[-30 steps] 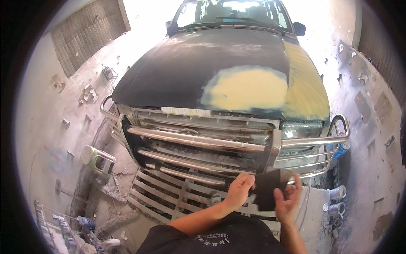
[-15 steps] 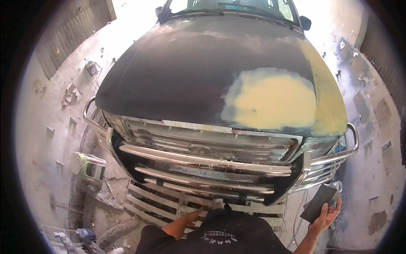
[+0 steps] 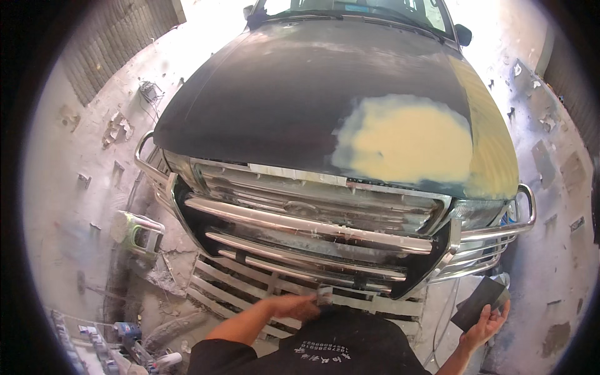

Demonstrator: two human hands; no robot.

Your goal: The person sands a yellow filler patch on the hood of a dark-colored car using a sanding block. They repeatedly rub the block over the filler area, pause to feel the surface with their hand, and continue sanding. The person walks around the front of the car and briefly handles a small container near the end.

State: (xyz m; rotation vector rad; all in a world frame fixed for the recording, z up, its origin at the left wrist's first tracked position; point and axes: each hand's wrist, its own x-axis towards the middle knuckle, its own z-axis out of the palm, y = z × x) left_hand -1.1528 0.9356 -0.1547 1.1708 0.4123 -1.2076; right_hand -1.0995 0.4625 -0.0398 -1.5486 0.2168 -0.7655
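Observation:
My right hand (image 3: 487, 326) is closed on a dark rectangular sheet of sandpaper (image 3: 478, 305), held out at the lower right below the bumper; a lighter sheet edge shows behind it. My left hand (image 3: 296, 307) is bent across in front of my dark shirt, its fingertips at a small pale object (image 3: 325, 292) whose kind I cannot make out. The fingers there are partly hidden and blurred. Ahead stands a vehicle with a dull dark hood (image 3: 275, 94). A rounded patch of yellow filler (image 3: 412, 140) with a pale border covers its front right.
A chrome bull bar (image 3: 312, 226) spans the front, with side loops sticking out. Wooden pallet slats (image 3: 234, 289) lie below. A green and white stool (image 3: 139, 235) stands left. Bottles and cans (image 3: 128, 329) sit lower left. A cable device (image 3: 150, 92) lies on the stained floor.
My left hand has moved up and right to the small pale object. My right hand still holds the sandpaper, slightly farther right and lower. The whole view has shifted a little.

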